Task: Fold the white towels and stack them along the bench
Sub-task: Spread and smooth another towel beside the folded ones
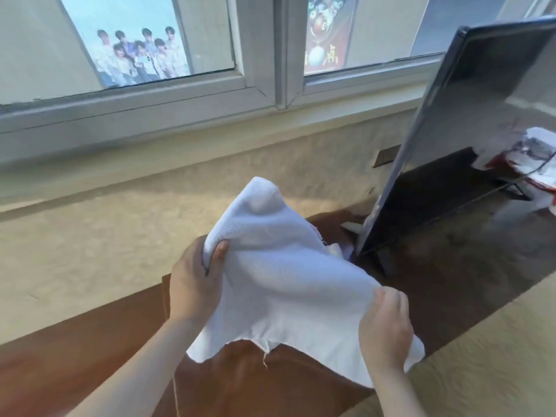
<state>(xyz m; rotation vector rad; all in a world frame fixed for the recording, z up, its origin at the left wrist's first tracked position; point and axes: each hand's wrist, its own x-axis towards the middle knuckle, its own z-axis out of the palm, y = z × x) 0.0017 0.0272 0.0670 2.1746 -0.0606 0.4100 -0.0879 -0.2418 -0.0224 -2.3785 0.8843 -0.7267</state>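
Note:
A white towel hangs in the air above the brown wooden bench, held between both hands. My left hand grips its left edge with the thumb pressed on top of the cloth. My right hand pinches the towel's right edge lower down. The far part of the towel bulges up into a rounded peak, and its frayed near edge hangs loose with a thread dangling. A bit of other white cloth peeks out behind it on the bench.
A dark flat screen stands tilted on the bench to the right, right behind the towel. A beige wall and a window sill run along the back. A red and white crumpled bag lies at far right. A beige surface borders the bench front right.

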